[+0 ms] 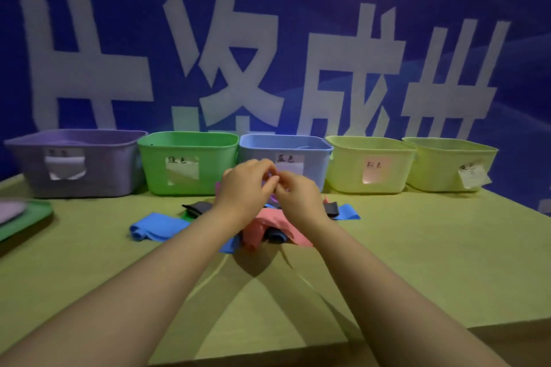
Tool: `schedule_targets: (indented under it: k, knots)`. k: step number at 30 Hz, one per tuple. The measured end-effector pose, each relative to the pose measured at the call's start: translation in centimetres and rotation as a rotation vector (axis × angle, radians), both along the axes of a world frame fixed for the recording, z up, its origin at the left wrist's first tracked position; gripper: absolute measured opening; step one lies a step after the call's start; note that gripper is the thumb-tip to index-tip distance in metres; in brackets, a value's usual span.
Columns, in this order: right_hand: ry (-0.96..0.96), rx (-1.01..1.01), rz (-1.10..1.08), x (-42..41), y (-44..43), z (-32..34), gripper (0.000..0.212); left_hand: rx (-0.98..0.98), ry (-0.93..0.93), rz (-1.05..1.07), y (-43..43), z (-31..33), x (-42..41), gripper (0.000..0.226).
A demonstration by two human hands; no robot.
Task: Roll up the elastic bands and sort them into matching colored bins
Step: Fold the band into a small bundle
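My left hand [246,185] and my right hand [298,195] meet in front of the blue bin [313,146], fingertips pinched together on a purple band [273,198] that is mostly hidden behind them. Under my wrists lies a pile of bands: a blue band [155,228], a pink band [269,220], dark grey bands [198,207] and another blue band [347,211]. Along the back stand a purple bin [80,143], a green bin [187,143], the blue bin and two yellow-green bins [369,149] [450,152], each with a paper label.
The table [417,262] has an olive-green top with its front edge near the bottom right. A green tray [26,217] holding something pale purple sits at the left edge. A blue wall with large white characters rises directly behind the bins.
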State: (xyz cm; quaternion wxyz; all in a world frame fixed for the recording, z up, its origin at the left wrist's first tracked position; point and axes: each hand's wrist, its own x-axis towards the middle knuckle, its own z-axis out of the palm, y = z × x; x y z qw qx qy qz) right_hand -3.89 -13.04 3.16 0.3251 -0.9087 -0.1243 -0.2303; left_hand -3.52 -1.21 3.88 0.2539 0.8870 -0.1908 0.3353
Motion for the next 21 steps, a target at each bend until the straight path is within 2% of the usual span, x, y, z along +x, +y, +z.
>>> schedule_targets:
  k: [13,16,21]
  knots:
    - [0.069,-0.079,0.028,3.0,1.8,-2.8,0.019,-0.081,0.041,0.073,1.5,-4.0,2.6,0.013]
    - [0.105,-0.095,0.021,3.4,1.0,-3.9,0.024,-0.098,0.058,0.061,0.6,-5.5,3.2,0.02]
    - [0.137,-0.079,0.011,4.1,-0.2,-5.0,0.03,-0.004,0.091,0.084,-0.1,-7.0,3.5,0.033]
